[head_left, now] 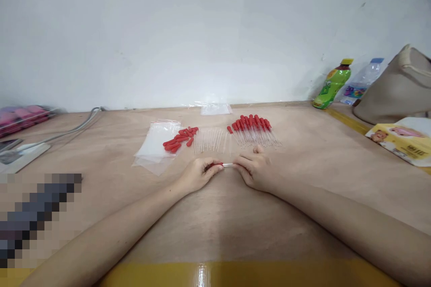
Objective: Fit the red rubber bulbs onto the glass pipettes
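Note:
Just in front of the rows on the table, my left hand [198, 175] is closed around a red rubber dropper bulb, mostly hidden by the fingers. My right hand [254, 170] pinches a clear glass dropper tube [228, 165], whose end meets the bulb between the two hands. Beyond them lie a row of bare glass tubes [208, 140] and a small heap of loose red bulbs [177, 140]. To the right, droppers with red bulbs on their tubes [254, 128] lie side by side. A single red bulb [229, 129] rests at that row's left end.
Clear zip bags [157, 141] lie left of the loose bulbs, another plastic bag [216, 109] by the wall. At right stand a green bottle [333, 85], a clear bottle [362, 80], a beige bag [393, 87] and a yellow packet [406, 141]. A grey cable [72, 131] runs at left.

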Demonstrator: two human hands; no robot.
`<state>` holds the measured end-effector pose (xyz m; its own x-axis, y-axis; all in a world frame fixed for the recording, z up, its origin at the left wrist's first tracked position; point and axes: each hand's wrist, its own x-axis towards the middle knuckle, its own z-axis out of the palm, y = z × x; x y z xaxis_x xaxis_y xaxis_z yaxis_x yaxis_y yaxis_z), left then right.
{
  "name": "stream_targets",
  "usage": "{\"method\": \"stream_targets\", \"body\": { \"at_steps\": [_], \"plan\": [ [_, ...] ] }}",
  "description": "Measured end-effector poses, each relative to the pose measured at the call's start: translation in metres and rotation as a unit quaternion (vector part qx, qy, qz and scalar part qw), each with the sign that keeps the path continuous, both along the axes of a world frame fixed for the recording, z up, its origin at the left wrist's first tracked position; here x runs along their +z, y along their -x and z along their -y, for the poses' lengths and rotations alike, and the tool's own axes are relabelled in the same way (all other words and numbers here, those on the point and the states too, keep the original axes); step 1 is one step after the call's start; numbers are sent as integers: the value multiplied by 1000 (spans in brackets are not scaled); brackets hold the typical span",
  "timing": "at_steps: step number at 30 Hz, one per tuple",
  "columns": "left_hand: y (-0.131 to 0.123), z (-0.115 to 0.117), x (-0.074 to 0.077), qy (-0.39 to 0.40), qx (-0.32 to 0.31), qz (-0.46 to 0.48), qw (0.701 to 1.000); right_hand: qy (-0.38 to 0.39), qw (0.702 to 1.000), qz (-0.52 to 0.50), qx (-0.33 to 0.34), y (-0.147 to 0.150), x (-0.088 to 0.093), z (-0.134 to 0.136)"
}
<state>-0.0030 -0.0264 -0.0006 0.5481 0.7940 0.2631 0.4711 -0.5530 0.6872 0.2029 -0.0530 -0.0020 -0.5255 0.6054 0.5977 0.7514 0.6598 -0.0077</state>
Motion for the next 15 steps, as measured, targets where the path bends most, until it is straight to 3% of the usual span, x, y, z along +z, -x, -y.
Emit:
{"method": "stream_targets", "body": {
  "at_steps": [4,12,15],
  "plan": [
    [0,0,-1,2,11,13,1000,-11,1000,-25,-10,3,-1,2],
    [1,0,1,-14,-7,-6,1000,44,998,-38,25,-2,-4,-3],
    [2,1,2,-19,-28,-12,999,97,993,-38,49,-4,-1,-5]
  ]
}}
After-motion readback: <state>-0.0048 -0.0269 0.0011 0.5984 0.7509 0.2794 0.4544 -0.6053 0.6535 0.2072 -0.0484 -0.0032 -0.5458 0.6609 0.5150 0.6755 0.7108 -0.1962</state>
